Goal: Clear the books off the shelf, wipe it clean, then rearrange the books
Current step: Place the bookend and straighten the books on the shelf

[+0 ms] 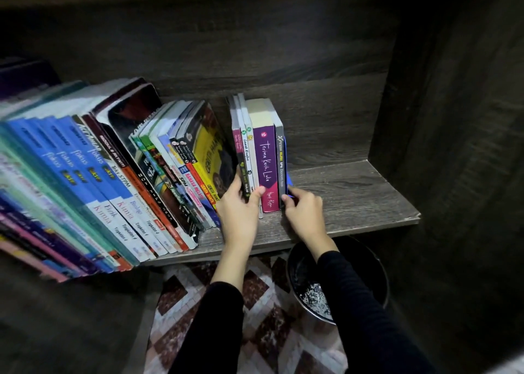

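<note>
A dark wooden shelf (354,186) carries a long row of books (113,181) that lean to the left. To their right a small upright group (256,152) stands, with a purple book (265,161) in its middle and a grey-spined book (280,158) at its right end. My left hand (239,203) grips the left side of this group, thumb across the thin spines. My right hand (303,209) grips the right side at the base, against the grey spine and a blue cover behind it. A gap separates the group from the yellow book (209,152).
The shelf's right part up to the side wall (439,118) holds no books. Below the shelf edge stands a dark round bin (377,266) with crumpled light scraps inside. A brown and white checked mat (255,317) covers the floor under my arms.
</note>
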A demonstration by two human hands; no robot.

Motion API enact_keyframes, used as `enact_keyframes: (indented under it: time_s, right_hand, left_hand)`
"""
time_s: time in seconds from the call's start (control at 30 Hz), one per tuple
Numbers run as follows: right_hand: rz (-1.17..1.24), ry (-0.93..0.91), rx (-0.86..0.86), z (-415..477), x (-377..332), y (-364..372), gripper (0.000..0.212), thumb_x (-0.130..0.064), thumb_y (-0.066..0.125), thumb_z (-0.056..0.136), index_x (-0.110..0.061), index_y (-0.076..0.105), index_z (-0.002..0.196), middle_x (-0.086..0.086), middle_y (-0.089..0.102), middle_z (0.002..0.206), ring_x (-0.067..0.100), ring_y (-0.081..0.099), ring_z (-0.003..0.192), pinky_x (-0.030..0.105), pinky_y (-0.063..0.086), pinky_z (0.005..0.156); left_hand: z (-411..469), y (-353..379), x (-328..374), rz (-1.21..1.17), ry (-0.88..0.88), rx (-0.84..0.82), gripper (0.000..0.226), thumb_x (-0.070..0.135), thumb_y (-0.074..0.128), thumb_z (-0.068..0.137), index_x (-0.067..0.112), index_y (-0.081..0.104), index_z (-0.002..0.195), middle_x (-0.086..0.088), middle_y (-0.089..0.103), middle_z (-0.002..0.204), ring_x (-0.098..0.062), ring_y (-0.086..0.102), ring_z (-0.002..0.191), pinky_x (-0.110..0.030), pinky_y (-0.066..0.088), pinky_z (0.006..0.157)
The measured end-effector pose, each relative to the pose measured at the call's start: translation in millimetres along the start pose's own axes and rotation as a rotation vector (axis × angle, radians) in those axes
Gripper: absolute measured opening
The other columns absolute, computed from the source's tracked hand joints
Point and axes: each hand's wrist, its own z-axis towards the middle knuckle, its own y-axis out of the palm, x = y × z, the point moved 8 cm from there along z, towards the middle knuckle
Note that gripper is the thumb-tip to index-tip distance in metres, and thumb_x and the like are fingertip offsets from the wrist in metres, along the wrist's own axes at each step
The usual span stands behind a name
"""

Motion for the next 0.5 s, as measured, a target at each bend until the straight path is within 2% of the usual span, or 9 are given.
enact_keyframes:
  time_s: [0.07,0.13,0.23,0.3,0.37,0.4,0.5]
  right_hand:
    - [0.019,0.024,-0.001,-1,0,-1,0.037,-0.017,0.056,0.094,-0.012,0.058,0.13,0.018,0.066,0.116,0.031,0.06,0.11,0.027,0.043,0.09]
    - [0.016,0.036,0.002,-1,-1,-1,0.038,-0.017,0.055,0.095,-0.011,0.056,0.133,0.018,0.065,0.118,0.03,0.059,0.111,0.028,0.042,0.089]
    - [0.032,0.027,0.01,-1,-4,-1,0.037,-0.013,0.054,0.095,-0.006,0.055,0.132,0.021,0.064,0.119,0.031,0.06,0.11,0.022,0.036,0.085]
    - [0.045,0.033,0.018,-2,-1,-4,0.037,-0.012,0.056,0.095,-0.005,0.056,0.131,0.022,0.064,0.117,0.031,0.06,0.109,0.021,0.036,0.084]
    - [0.043,0.027,0.019,-3,-1,-5,0.036,-0.013,0.057,0.094,-0.005,0.057,0.13,0.023,0.065,0.116,0.032,0.06,0.109,0.023,0.036,0.086]
    - [0.038,0.016,0.018,-4,-2,-5,0.036,-0.014,0.058,0.094,-0.005,0.058,0.129,0.022,0.065,0.116,0.032,0.06,0.109,0.024,0.036,0.086]
    - [0.034,0.001,0.025,-4,-2,-5,0.036,-0.015,0.059,0.093,-0.006,0.059,0.128,0.021,0.066,0.115,0.032,0.061,0.107,0.025,0.038,0.086]
  left_hand:
    - [0,-7,10,0.184,0.104,0.026,0.052,0.022,0.07,0.085,0.008,0.053,0.133,-0.008,0.064,0.122,-0.019,0.063,0.104,-0.022,0.046,0.095]
    - [-3,-17,22,0.264,0.193,0.072,0.055,0.026,0.066,0.088,0.005,0.048,0.137,-0.008,0.052,0.138,-0.018,0.05,0.126,-0.017,0.029,0.107]
    - [-10,-48,43,0.262,0.36,0.267,0.046,0.026,0.058,0.093,0.006,0.05,0.135,-0.008,0.05,0.138,-0.01,0.04,0.127,-0.005,0.018,0.106]
    - [-11,-72,51,0.312,0.417,0.439,0.042,0.021,0.053,0.095,0.006,0.049,0.134,-0.011,0.048,0.138,-0.01,0.035,0.126,-0.011,0.022,0.106]
    - [-8,-91,51,0.412,0.386,0.542,0.046,0.015,0.05,0.095,0.004,0.043,0.139,-0.014,0.041,0.144,-0.023,0.033,0.133,-0.028,0.027,0.109]
    - [-4,-97,51,0.457,0.356,0.545,0.051,0.014,0.049,0.095,0.002,0.037,0.143,-0.016,0.035,0.148,-0.028,0.03,0.136,-0.033,0.025,0.111]
    - [9,-95,47,0.567,0.248,0.426,0.061,0.018,0.041,0.098,0.0,0.014,0.149,-0.015,0.012,0.158,-0.028,0.012,0.145,-0.029,0.007,0.113]
